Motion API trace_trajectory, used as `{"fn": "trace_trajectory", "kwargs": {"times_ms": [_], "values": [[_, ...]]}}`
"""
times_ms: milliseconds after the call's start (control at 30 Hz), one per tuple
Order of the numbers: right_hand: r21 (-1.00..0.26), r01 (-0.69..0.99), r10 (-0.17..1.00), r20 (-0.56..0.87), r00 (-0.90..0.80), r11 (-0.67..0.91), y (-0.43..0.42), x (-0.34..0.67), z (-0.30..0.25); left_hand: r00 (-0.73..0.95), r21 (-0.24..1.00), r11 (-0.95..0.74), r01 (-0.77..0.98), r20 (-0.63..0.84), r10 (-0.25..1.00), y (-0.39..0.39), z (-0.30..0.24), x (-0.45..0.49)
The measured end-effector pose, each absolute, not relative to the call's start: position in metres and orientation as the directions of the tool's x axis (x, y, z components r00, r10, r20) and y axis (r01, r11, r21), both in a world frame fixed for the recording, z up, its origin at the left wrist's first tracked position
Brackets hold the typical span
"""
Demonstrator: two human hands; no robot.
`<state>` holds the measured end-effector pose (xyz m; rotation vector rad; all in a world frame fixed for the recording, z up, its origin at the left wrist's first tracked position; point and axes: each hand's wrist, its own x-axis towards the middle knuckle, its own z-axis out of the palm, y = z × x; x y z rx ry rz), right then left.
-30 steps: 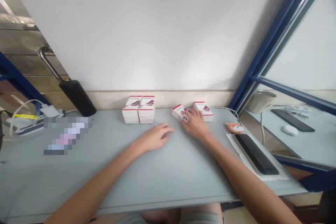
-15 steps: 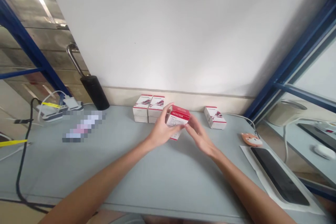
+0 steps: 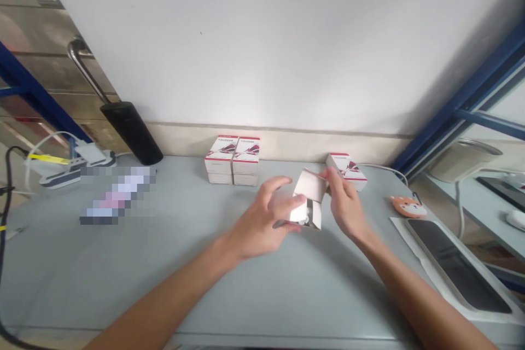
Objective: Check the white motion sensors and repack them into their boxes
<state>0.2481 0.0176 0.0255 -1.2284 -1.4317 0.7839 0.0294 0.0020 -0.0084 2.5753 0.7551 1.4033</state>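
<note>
Left hand curled round lower half, right hand pinching top flap of opened white carton, held above middle of grey table (thin card: light fingertip pressure avoids creases).

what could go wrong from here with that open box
The open white carton is up off the table at the right hand, and its open side shows a small white item that might slip out and drop. The right hand is also close to the lone carton behind it, so a careless move could knock that carton over.
</note>
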Motion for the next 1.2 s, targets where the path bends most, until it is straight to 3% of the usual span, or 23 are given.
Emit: {"fn": "trace_trajectory", "kwargs": {"times_ms": [133,233,300,400,500,600,767,967,1200], "values": [[-0.996,0.082,0.980,0.004,-0.197,0.021,0.012,0.235,0.033,0.563,-0.159,-0.852,0.499,0.806,0.180,-0.006,0.007,0.033],[-0.998,0.008,0.936,-0.064,-0.346,-0.065,0.009,0.230,0.033,0.667,-0.291,-0.855,0.430,0.741,0.083,-0.011,0.016,0.037],[-0.998,0.049,0.975,0.026,-0.219,0.038,0.009,0.231,0.032,0.684,-0.271,-0.870,0.412,0.723,0.098,-0.011,0.019,0.037],[-0.910,0.164,0.919,0.392,0.045,0.380,0.009,0.237,0.032,0.649,-0.207,-0.866,0.456,0.743,0.164,-0.007,0.020,0.034],[-0.673,0.298,0.726,0.676,-0.124,0.677,0.004,0.242,0.036,0.568,-0.126,-0.844,0.521,0.790,0.232,0.000,0.018,0.031],[-0.519,0.370,0.631,0.706,-0.323,0.770,-0.001,0.240,0.039,0.489,-0.073,-0.800,0.595,0.823,0.289,0.006,0.018,0.028],[-0.531,0.368,0.637,0.716,-0.286,0.763,-0.001,0.235,0.037,0.472,-0.070,-0.790,0.609,0.832,0.290,0.007,0.020,0.028],[-0.356,0.498,0.558,0.755,-0.346,0.790,0.007,0.245,0.030,0.495,-0.105,-0.795,0.598,0.828,0.263,0.009,0.020,0.025],[-0.351,0.513,0.578,0.714,-0.395,0.783,0.013,0.255,0.032,0.323,0.284,-0.812,0.509,0.812,0.486,0.009,0.004,0.024]]}}
